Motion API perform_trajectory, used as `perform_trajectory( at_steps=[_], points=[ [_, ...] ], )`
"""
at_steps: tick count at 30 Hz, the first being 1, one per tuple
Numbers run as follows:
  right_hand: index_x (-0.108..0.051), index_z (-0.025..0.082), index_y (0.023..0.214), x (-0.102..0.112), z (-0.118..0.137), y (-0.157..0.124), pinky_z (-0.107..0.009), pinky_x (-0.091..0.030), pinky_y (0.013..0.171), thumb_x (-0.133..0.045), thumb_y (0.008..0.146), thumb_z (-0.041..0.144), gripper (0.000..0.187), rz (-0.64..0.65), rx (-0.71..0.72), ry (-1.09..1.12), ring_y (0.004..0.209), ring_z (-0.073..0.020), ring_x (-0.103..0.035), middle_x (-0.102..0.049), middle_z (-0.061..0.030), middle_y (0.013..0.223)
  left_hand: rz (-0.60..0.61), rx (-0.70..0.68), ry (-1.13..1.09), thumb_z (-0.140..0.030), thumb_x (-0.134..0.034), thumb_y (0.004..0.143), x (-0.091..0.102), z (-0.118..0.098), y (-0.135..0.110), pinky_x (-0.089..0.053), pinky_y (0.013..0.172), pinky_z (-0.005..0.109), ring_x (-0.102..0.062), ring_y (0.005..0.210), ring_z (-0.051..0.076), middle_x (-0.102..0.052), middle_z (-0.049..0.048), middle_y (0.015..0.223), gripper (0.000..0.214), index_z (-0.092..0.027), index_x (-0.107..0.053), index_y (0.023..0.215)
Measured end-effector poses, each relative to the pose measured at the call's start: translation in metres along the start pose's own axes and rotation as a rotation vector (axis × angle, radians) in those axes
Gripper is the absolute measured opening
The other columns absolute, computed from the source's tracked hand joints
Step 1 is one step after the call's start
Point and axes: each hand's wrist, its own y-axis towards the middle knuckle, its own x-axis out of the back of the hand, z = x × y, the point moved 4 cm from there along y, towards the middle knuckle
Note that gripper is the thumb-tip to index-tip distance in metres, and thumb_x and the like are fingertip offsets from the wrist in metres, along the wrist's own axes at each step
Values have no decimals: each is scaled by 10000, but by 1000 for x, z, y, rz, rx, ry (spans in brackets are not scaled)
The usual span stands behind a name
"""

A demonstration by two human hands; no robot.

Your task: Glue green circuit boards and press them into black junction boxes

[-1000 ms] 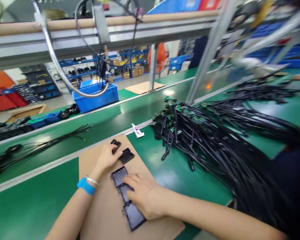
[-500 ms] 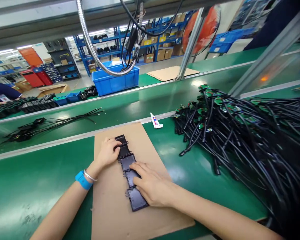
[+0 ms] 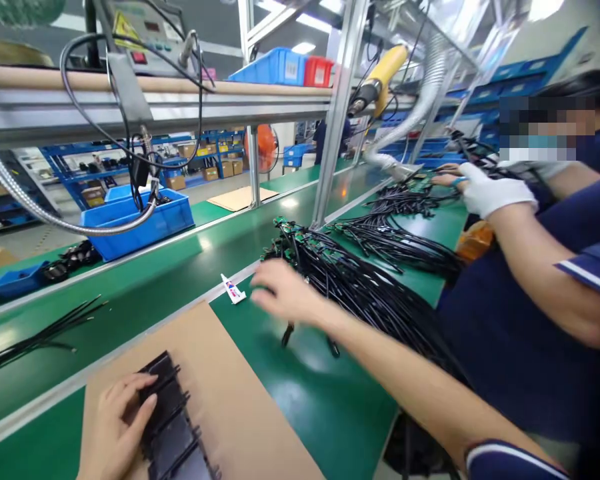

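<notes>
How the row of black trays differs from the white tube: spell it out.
The trays are black; the tube is white with coloured print. The trays form a row of several pieces; the tube is single. The trays lie on cardboard, touched by the left hand; the tube lies off the cardboard, apart from the nearby right hand.
</notes>
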Motion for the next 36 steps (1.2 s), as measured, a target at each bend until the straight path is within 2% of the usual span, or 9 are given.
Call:
perform_trajectory(
  at_steps=[3,6,12,15,18,22,26,32,36],
  points=[
    [-563,150,1172,56,-94,28,-461,-460,914,-563,903,350,336,-143,-281,-74,1078,-233,-551,-558,-99,1212,-5,43,-3,-544,-565,761,-1,6,-3,-500,888,539,-628,1008,350,-709,17,977,255,-351,-699,860],
    [-576,144,1122,78,-131,18,-385,-513,811,-542,918,371,306,-200,-379,-60,935,-185,-603,-601,-72,1086,-61,57,-19,-561,-567,741,9,-1,0,-498,880,562,-630,985,362,-707,-3,947,221,-394,-686,824],
    [-520,170,1073,113,-60,-42,-313,-491,817,-501,903,423,305,-522,-254,40,885,-168,-615,-635,-54,975,-67,-91,-272,-461,-628,750,39,-100,54,-497,887,530,-602,988,335,-641,49,1029,248,-333,-646,962],
    [-527,192,1058,121,13,-61,-321,-504,821,-600,838,302,257,-643,145,221,919,-166,-616,-643,-55,1029,38,-256,-583,-369,-676,745,52,-171,78,-464,978,468,-524,1159,326,-552,107,1247,592,-277,-484,1298],
    [-558,187,994,101,73,-72,-310,-470,904,-600,838,211,163,-471,532,359,1007,-153,-592,-655,-66,1063,303,-395,-812,-339,-691,751,58,-212,74,-519,935,414,-553,1145,324,-577,111,1214,653,-277,-438,1351],
    [-593,178,1043,82,80,-81,-295,-464,894,-672,816,356,300,-423,497,529,986,-152,-567,-637,-73,1032,535,-224,-940,-269,-549,891,58,-213,53,-595,804,368,-664,938,257,-666,70,970,302,-278,-555,1193],
    [-363,191,1391,61,46,-97,-423,-426,964,-781,601,557,966,3,209,771,1203,-269,-471,-487,-150,1319,425,-128,-1205,-218,-582,873,87,-219,45,-573,849,469,-586,1134,355,-529,95,1277,165,-251,-568,1034],
    [-227,235,1449,0,36,-145,-297,-534,650,-772,594,416,1029,678,-147,1059,879,-216,-640,-544,-117,1233,174,-210,-1265,-172,-662,766,155,-211,46,-554,799,611,-484,1207,470,-525,108,1217,282,-214,-551,1022],
    [-299,228,1416,34,28,-130,-300,-523,577,-636,715,279,780,321,-155,624,687,-161,-616,-562,-132,1198,131,-278,-1224,-222,-666,739,175,-192,27,-517,848,646,-460,1222,476,-522,126,1201,358,-196,-542,1074]
  ],
)
